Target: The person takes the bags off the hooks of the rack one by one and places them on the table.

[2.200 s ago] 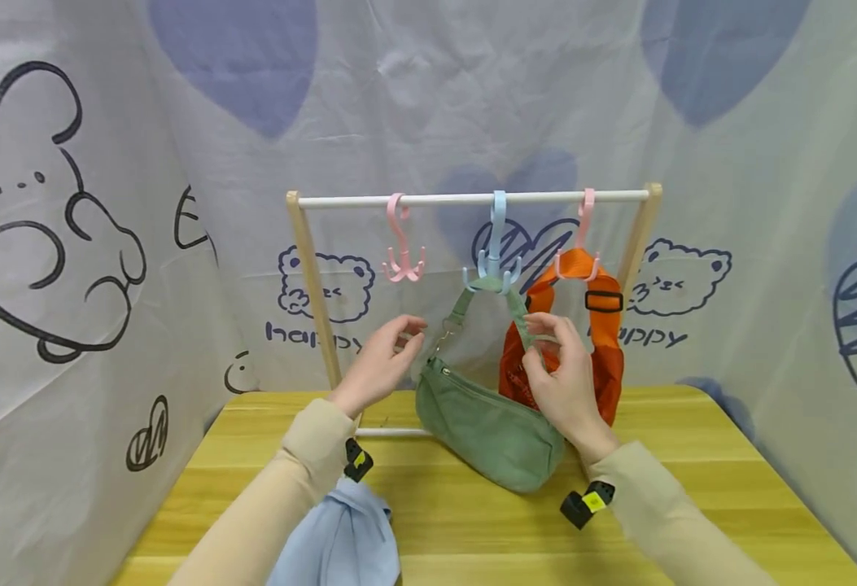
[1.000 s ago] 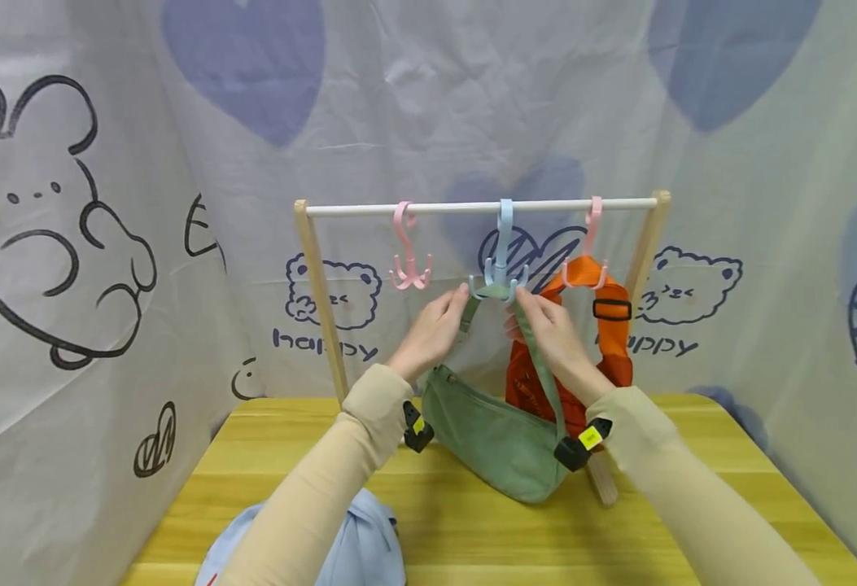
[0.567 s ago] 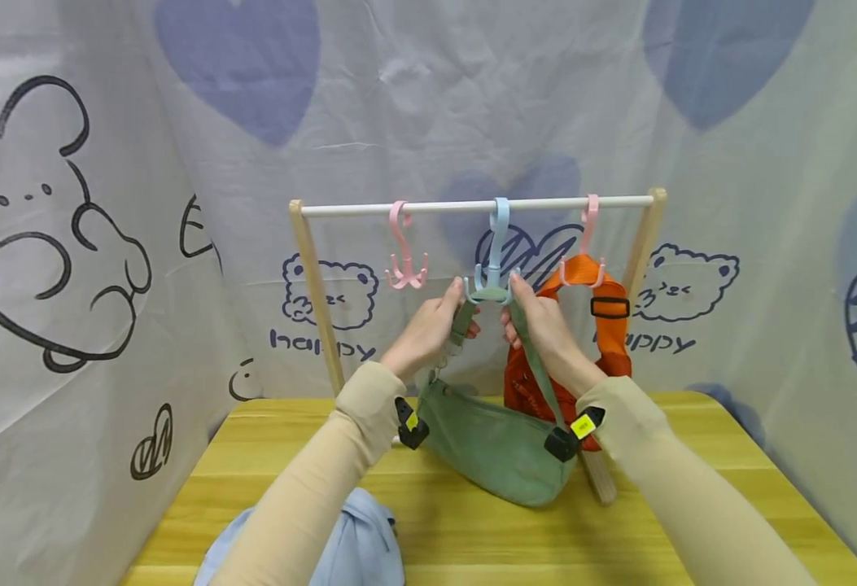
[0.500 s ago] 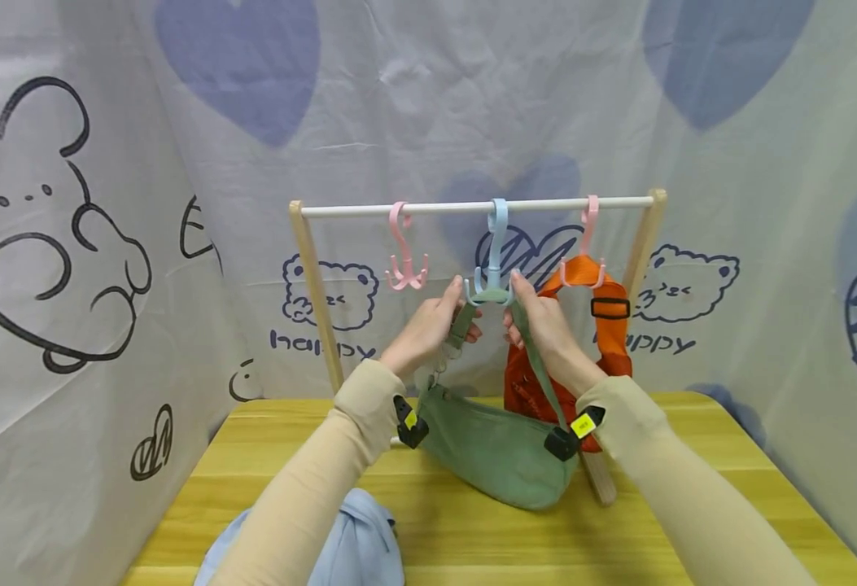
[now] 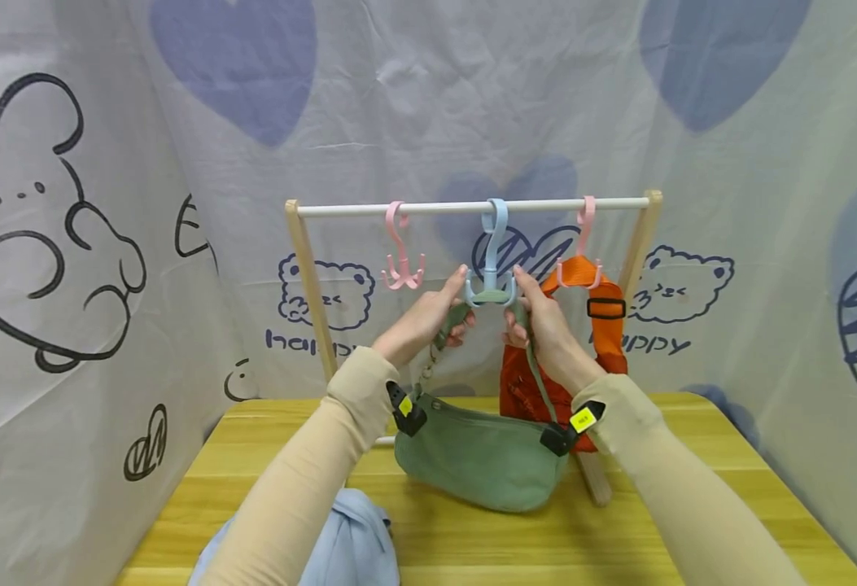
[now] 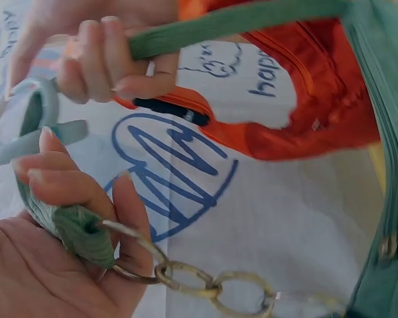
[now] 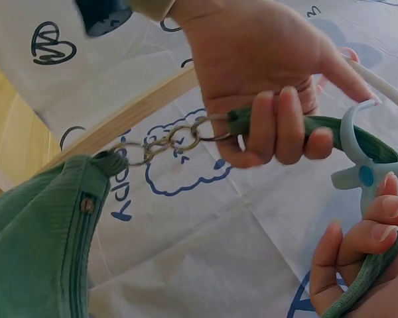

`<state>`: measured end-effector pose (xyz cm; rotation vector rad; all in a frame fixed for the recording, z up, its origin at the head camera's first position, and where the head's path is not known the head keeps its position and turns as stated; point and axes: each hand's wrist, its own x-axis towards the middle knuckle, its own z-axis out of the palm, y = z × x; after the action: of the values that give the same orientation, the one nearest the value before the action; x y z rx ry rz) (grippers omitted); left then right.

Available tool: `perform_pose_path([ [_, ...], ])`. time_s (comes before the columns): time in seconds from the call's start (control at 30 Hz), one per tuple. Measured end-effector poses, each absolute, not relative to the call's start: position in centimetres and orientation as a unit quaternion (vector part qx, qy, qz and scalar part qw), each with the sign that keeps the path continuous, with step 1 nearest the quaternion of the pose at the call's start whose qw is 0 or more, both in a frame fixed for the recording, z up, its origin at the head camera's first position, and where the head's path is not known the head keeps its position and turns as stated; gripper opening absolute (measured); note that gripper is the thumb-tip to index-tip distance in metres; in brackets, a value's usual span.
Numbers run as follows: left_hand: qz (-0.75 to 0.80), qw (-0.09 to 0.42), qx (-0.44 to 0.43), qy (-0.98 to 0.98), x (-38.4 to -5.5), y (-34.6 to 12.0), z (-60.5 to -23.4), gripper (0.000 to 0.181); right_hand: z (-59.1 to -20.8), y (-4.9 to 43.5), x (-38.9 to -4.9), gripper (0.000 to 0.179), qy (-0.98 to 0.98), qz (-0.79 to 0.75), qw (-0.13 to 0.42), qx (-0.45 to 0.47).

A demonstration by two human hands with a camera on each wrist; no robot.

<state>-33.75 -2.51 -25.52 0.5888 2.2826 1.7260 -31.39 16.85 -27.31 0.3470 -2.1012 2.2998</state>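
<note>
A green shoulder bag (image 5: pixel 483 460) hangs by its fabric strap (image 5: pixel 490 298) from the prongs of a light blue multi-prong hook (image 5: pixel 494 244). My left hand (image 5: pixel 422 319) curls its fingers round the strap just left of the hook, near the chain rings (image 6: pixel 212 285) joining strap and bag. On the other side, my right hand (image 5: pixel 548 325) holds the strap, as the left wrist view also shows. Both thumbs point up by the hook's outer prongs; the right wrist view shows the left thumb at a prong tip. The wrists partly cover the bag's upper corners.
A white rail (image 5: pixel 443 208) on wooden posts carries the hooks. An orange-red bag (image 5: pixel 607 334) hangs from a pink hook (image 5: pixel 585 236) at right; another pink hook (image 5: pixel 401 252) hangs at left. A light blue cloth item (image 5: pixel 355 541) lies on the wooden table (image 5: pixel 692 488), front left.
My left hand, at first apart from the strap, has come up and taken hold of it. My right hand has risen towards the hook. The bag has swung left and hangs more level.
</note>
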Motion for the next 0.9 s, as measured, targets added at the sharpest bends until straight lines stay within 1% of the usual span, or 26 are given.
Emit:
perform_pose_path([
  [0.1, 0.597, 0.124, 0.195, 0.769, -33.8, -2.6, -25.1, 0.063, -27.3, 16.8, -31.4, 0.061, -0.67, 0.735, 0.022, 0.104],
  [0.17, 0.596, 0.122, 0.194, 0.77, -33.8, -2.6, -24.8, 0.059, -27.2, 16.8, -31.4, 0.059, -0.67, 0.735, 0.035, 0.1],
  [0.33, 0.58, 0.087, 0.191, 0.787, -33.5, -2.7, -24.3, 0.052, -27.1, 16.4, -31.5, 0.056, -0.663, 0.741, 0.05, 0.096],
  [0.57, 0.539, 0.026, 0.188, 0.821, -33.2, -2.9, -23.9, 0.057, -27.0, 16.1, -31.4, 0.052, -0.662, 0.74, 0.06, 0.096],
  [0.63, 0.537, 0.013, 0.19, 0.822, -33.2, -3.0, -23.7, 0.056, -27.0, 16.1, -31.4, 0.051, -0.664, 0.739, 0.064, 0.097],
  [0.77, 0.535, -0.007, 0.197, 0.822, -33.3, -3.0, -23.4, 0.048, -27.0, 16.2, -31.5, 0.051, -0.667, 0.735, 0.068, 0.105],
  [0.9, 0.542, -0.012, 0.203, 0.815, -33.4, -2.9, -23.0, 0.037, -27.0, 16.3, -31.5, 0.051, -0.659, 0.738, 0.076, 0.124],
])
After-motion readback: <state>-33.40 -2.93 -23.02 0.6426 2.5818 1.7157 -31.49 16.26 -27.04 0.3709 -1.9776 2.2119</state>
